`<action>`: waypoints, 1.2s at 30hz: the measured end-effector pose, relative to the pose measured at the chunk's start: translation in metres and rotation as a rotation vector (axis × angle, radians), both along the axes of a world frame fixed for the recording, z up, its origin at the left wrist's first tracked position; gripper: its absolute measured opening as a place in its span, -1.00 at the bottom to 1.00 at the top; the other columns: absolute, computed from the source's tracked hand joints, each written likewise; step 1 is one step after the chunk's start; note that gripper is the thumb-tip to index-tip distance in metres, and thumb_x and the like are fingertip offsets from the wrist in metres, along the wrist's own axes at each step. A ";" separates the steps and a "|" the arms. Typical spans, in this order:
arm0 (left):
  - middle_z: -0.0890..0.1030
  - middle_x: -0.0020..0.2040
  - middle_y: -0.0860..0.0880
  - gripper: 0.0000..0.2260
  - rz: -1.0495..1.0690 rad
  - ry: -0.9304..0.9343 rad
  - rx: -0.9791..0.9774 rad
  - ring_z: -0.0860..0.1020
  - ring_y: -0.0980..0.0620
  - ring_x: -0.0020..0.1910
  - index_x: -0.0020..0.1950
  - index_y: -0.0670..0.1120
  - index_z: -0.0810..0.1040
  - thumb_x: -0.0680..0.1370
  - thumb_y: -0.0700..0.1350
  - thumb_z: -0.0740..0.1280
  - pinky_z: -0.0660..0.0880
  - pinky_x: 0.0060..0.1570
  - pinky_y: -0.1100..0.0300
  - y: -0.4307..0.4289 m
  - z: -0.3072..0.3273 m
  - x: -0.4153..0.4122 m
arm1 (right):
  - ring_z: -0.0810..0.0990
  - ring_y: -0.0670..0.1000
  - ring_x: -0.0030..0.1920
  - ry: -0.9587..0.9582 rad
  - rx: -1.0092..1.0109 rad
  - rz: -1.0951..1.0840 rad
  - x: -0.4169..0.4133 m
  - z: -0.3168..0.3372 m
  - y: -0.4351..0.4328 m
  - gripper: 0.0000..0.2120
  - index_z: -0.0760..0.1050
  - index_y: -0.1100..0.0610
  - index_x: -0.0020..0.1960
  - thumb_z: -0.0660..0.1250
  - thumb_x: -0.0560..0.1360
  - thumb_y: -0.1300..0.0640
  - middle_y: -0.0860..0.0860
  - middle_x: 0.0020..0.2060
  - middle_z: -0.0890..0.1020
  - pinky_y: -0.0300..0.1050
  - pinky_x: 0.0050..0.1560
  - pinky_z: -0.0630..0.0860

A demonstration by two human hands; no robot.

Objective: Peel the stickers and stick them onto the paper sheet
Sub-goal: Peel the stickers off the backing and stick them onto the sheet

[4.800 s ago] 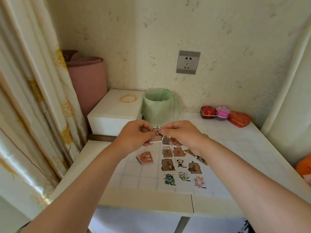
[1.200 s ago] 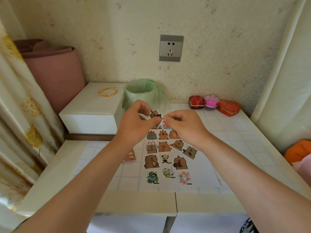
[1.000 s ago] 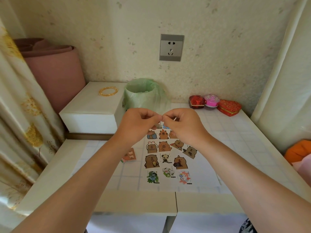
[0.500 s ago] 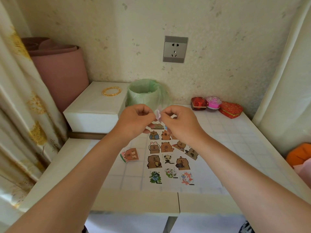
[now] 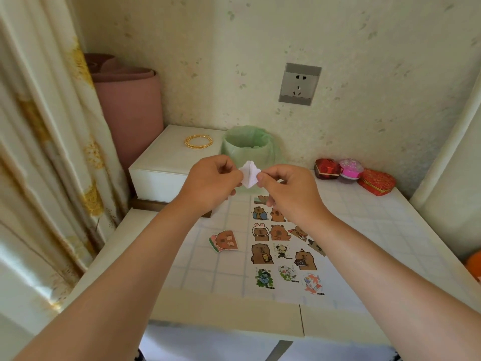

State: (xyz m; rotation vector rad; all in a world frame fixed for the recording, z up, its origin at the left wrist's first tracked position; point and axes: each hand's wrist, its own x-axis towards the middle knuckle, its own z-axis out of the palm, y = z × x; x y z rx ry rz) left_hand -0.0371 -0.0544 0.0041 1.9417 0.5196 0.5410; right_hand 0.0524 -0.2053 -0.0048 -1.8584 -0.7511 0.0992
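Left hand (image 5: 210, 182): raised above the desk, its grip pinched on the left edge of a small sticker (image 5: 249, 176).
Right hand (image 5: 289, 190): level with the left, its grip pinched on the sticker's right edge.
Sticker: held in the air between both hands, white side toward the camera, creased down the middle (whether it is splitting from its backing I cannot tell).
Paper sheet (image 5: 335, 280): flat on the desk (image 5: 406, 225) under the right forearm, carrying rows of cartoon stickers; the right hand and wrist cover part of the upper rows.
Loose stickers (image 5: 224, 240): a small pile on the desk just left of the sheet.
Bin with green bag (image 5: 248, 145): directly behind the held sticker, against the wall.
White box (image 5: 166, 165): left of the bin, with gold bangles (image 5: 198, 142) on top.
3 small gift boxes (image 5: 354, 173): at the back right of the desk, well apart from the sheet.
Curtain (image 5: 44, 152): hanging along the left side.
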 end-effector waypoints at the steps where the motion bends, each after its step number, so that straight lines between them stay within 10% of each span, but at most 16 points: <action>1: 0.68 -0.22 -0.09 -0.88 0.032 0.009 0.022 0.62 0.03 -0.33 -0.14 -0.22 0.55 0.50 -0.17 0.30 0.58 -0.21 0.07 0.006 0.001 -0.002 | 0.60 -0.07 -0.49 -0.002 0.003 -0.010 0.000 0.000 0.004 -0.87 0.66 -0.03 -0.13 0.38 0.57 0.08 -0.12 -0.23 0.65 -0.25 -0.45 0.45; 9: 0.68 -0.24 -0.02 -0.86 0.152 0.071 0.068 0.65 -0.13 -0.16 -0.21 -0.10 0.56 0.48 -0.13 0.23 0.60 -0.12 -0.04 0.047 0.005 -0.018 | 0.53 -0.11 -0.55 -0.114 0.028 -0.163 0.029 0.019 0.037 -0.82 0.66 -0.04 -0.20 0.38 0.55 0.13 -0.10 -0.28 0.71 -0.28 -0.42 0.49; 22: 0.65 -0.25 0.05 -0.92 0.159 0.050 0.162 0.64 0.03 -0.21 -0.24 -0.02 0.57 0.46 -0.10 0.37 0.61 -0.13 0.09 0.061 -0.002 -0.014 | 0.65 0.01 0.08 -0.344 -0.429 -0.206 0.109 0.022 0.099 -0.78 0.68 0.00 0.15 0.44 0.51 0.05 -0.01 0.07 0.71 -0.08 0.09 0.58; 27: 0.60 -0.29 0.08 -0.91 0.151 0.031 0.234 0.56 0.10 -0.26 -0.22 -0.01 0.54 0.49 -0.08 0.36 0.50 -0.27 0.23 0.051 -0.004 -0.008 | 0.66 -0.01 -0.01 -0.363 -0.300 -0.179 0.090 0.026 0.090 -0.84 0.70 0.00 0.02 0.35 0.53 0.12 -0.06 -0.06 0.72 -0.12 0.03 0.58; 30: 0.56 -0.30 0.09 -0.89 0.152 0.005 0.283 0.49 0.13 -0.32 -0.20 -0.02 0.52 0.51 -0.06 0.36 0.47 -0.30 0.21 0.038 -0.006 -0.001 | 0.60 0.00 -0.31 -0.252 -0.275 -0.137 0.064 0.027 0.069 -0.82 0.66 0.12 -0.20 0.33 0.51 0.11 0.04 -0.28 0.69 -0.15 -0.19 0.53; 36: 0.56 -0.28 0.01 -0.89 0.063 -0.017 0.594 0.49 0.01 -0.31 -0.19 -0.08 0.48 0.52 -0.10 0.33 0.39 -0.35 0.17 -0.004 -0.010 0.013 | 0.45 -0.01 -0.47 0.364 -0.282 -0.009 0.022 0.034 0.009 -0.61 0.66 0.14 -0.04 0.27 0.57 -0.17 0.02 -0.24 0.72 -0.24 -0.52 0.27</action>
